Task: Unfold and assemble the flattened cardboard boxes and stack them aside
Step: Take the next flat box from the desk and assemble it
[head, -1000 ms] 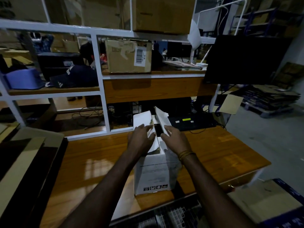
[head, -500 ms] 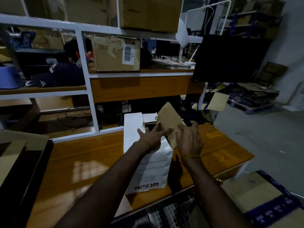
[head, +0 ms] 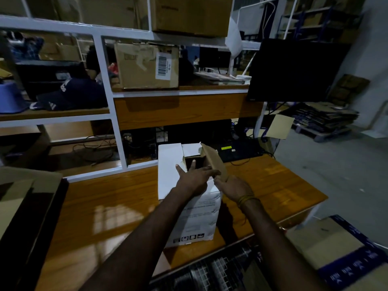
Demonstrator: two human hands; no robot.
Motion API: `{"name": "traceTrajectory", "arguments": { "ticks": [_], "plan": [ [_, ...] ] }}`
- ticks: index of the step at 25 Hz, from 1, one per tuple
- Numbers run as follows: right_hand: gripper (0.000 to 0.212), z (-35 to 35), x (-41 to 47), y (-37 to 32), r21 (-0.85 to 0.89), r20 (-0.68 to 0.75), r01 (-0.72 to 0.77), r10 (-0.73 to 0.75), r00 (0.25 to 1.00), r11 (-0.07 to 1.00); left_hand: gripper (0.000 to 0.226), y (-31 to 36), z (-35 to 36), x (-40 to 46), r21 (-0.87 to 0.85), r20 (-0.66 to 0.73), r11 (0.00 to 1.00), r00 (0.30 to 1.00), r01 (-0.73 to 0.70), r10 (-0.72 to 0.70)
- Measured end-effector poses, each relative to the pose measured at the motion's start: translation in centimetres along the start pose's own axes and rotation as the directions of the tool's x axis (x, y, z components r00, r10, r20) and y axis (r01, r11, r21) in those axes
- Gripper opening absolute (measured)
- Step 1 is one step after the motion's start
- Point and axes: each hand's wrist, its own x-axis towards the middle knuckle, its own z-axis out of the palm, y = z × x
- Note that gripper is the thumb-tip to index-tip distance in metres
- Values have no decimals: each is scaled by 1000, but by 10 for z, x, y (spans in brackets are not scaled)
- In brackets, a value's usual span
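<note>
Already the white box (head: 195, 208) is opened into a tube and stands on the wooden table (head: 117, 208), but its top is unfinished: one white flap (head: 170, 164) lies folded at the far left, a smaller one (head: 192, 149) sits behind the opening, and the brown-faced flap (head: 216, 162) on the right stands tilted up. The dark hollow between them shows the top is not closed. By my reading, the remaining flaps have to be folded down and the box set aside; no stack of finished boxes is plainly visible.

The left hand (head: 194, 178) lies flat across the near top edge, fingers straight and spread, pressing the cardboard beneath them, fingertips reaching toward the brown-faced flap. Just right of it, the right hand (head: 233, 189) curls around that flap's lower edge, thumb and fingers pinching it. Both hands touch the same box, close together.
</note>
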Motion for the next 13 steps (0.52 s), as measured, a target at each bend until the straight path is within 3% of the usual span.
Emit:
{"name": "traceTrajectory", "arguments": {
  "ticks": [4,9,13],
  "plan": [
    [48,13,3,8,257,61,-31,16,998,966,66,0,2,2,-15,15,1000,1000,-3,3],
    [55,16,11,13,416,191,-92,12,982,905,70,2,1,2,-6,2,1000,1000,16,-16],
    [51,13,8,8,392,174,-67,-2,985,918,70,4,-1,1,-18,-18,1000,1000,23,-23]
  ]
}}
